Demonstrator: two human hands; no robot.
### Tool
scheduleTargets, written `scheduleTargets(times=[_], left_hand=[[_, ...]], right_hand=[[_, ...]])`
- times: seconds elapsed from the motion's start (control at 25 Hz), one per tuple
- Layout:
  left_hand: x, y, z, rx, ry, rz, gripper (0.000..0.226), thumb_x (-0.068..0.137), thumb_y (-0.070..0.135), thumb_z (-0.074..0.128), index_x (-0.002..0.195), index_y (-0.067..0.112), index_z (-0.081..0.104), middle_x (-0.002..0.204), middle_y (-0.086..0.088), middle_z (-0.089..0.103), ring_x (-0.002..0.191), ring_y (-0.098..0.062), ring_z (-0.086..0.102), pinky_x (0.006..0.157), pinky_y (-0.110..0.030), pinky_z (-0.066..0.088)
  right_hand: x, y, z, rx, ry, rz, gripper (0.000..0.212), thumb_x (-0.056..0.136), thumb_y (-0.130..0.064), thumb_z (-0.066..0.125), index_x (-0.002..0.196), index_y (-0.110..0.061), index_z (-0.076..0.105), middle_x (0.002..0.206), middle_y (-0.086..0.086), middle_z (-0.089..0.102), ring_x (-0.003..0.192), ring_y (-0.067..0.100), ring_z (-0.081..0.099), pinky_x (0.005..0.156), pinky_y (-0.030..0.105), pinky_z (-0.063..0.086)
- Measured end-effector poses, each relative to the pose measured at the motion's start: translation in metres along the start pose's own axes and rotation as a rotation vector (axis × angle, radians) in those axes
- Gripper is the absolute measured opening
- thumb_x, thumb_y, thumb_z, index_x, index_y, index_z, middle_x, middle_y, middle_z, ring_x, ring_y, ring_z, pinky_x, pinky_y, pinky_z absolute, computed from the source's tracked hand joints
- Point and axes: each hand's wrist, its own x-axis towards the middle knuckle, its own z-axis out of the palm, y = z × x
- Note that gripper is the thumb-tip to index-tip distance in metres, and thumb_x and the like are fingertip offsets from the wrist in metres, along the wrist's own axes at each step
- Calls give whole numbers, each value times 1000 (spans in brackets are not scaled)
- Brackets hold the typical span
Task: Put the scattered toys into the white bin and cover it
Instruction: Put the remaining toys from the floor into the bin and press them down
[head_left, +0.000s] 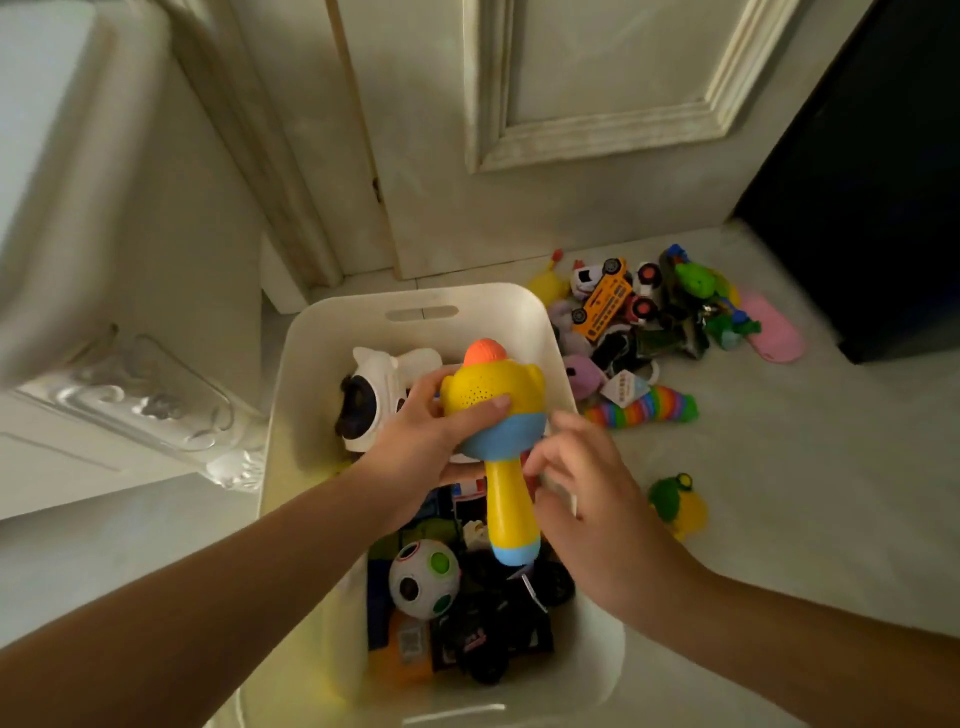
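The white bin (426, 306) stands on the floor below me, holding a white robot dog (384, 384), a holed ball (423, 577), dark toy cars and other toys. Over the bin my left hand (421, 452) grips the yellow head of a yellow-and-blue toy hammer (498, 410) with an orange knob. Just right of the hammer's handle is my right hand (587, 499), with loosely spread fingers that hold nothing. A pile of scattered toys (649, 317) lies on the floor to the bin's right: a yellow bus, cars, green figures and a rainbow slug (644, 410).
A green-and-yellow toy (675, 504) lies alone on the floor right of the bin. A pink flat piece (774, 327) sits at the pile's far edge. A closed door (571, 130) stands behind, a dark cabinet (872, 182) at right, white furniture (104, 260) at left.
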Motion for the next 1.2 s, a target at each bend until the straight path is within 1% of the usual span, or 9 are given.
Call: scheduleTargets(times=[0.12,0.2,0.28,0.4,0.52,0.68,0.92,1.08,1.2], left_hand=[[22,-12,6,-7,58,-84,69,71,40,79,130,34,44,129,-3,55,107,-25,64,82,-48,58],[36,-23,15,78,81,-156,76,81,44,71,144,34,29,137,-2,47,113,-26,58,85,-44,57],[43,-34,18,407,122,-170,85,80,62,61,148,36,18,142,-3,40,119,-27,52,89,-39,52],[50,-40,12,798,125,-102,96,68,80,52,147,32,25,147,-8,36,129,-29,42,104,-40,40],[49,-31,12,788,129,-37,72,84,58,57,144,26,33,149,-9,33,134,-31,34,101,-36,34],[55,-10,22,940,200,143,62,89,54,50,142,26,35,144,-3,38,132,-23,36,108,-37,34],[50,11,15,926,176,387,42,93,40,48,135,35,44,129,12,45,121,-7,41,94,-20,32],[48,11,2,847,155,434,36,96,31,50,131,36,46,123,18,45,116,0,43,96,-20,39],[48,9,-6,825,158,432,37,95,31,50,132,36,45,124,18,45,119,-1,44,101,-27,42]], right_hand=[[8,4,-2,131,89,-49,26,87,3,47,100,-19,50,126,-10,44,125,-4,42,103,14,37],[18,7,-7,183,144,-85,29,83,1,44,102,-19,51,122,-10,46,120,2,48,100,14,40],[28,12,-11,196,239,-99,32,79,2,43,100,-20,53,116,-3,50,110,6,54,92,16,45],[51,31,-15,99,406,-94,31,79,7,46,98,-17,54,106,7,52,96,7,53,80,12,44],[94,61,-21,56,416,168,31,90,-2,49,112,-24,53,116,1,45,98,10,51,76,15,41],[158,105,-34,-45,354,318,42,98,-18,47,140,-24,43,142,8,34,119,16,45,94,21,33],[231,138,-40,-113,253,483,42,99,-29,45,140,-30,44,153,15,15,132,34,38,111,37,31],[264,152,-31,-158,194,651,47,96,-38,44,143,-36,38,150,19,21,129,38,38,106,38,35],[270,160,-19,-176,171,732,51,95,-41,42,145,-39,33,150,21,18,129,41,34,107,41,30]])
